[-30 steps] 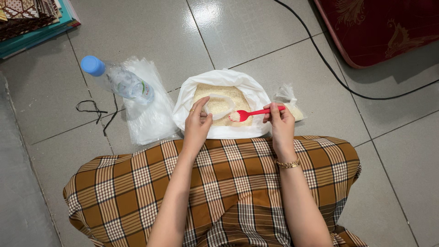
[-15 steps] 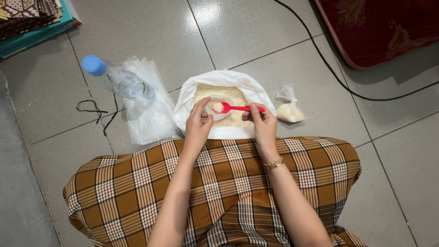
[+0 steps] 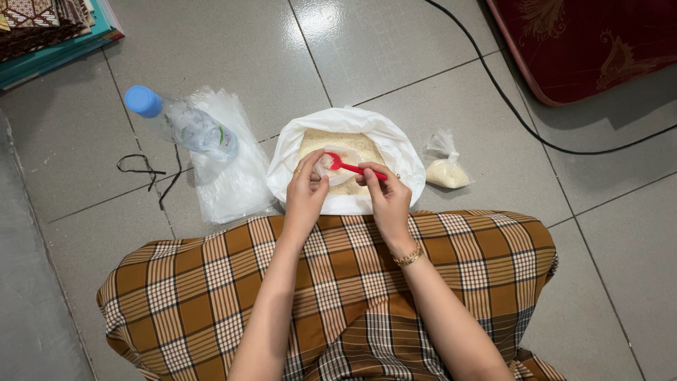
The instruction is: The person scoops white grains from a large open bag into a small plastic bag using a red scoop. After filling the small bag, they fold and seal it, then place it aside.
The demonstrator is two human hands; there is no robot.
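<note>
Only one view here, the head camera looking straight down at a lap covered in brown and orange plaid cloth (image 3: 331, 296).

The right hand (image 3: 386, 201) is pinched around the handle of a red plastic spoon (image 3: 350, 167), and the spoon's bowl end carries a little heap of pale grains. The left hand (image 3: 306, 192) is curled around a small clear plastic bag (image 3: 331, 164), holding its mouth open right where the spoon tip sits. So both hands are grasping something, neither is loose. There's a ring on a left finger and a gold bracelet (image 3: 409, 256) on the right wrist.

All of this happens directly over a big white bag (image 3: 395, 152) rolled open on the tiled floor (image 3: 233, 49), full of what looks like rice (image 3: 356, 143), just past the knees.

Just right of the big bag lies a small tied-off bag of the same grains (image 3: 446, 171). To the left there's a stack of flat clear plastic bags (image 3: 229, 176) with a water bottle (image 3: 185, 125) with a blue cap lying across it. A black cord (image 3: 515, 109) runs across the tiles up top, near a dark red mat (image 3: 599, 42) in the corner.
</note>
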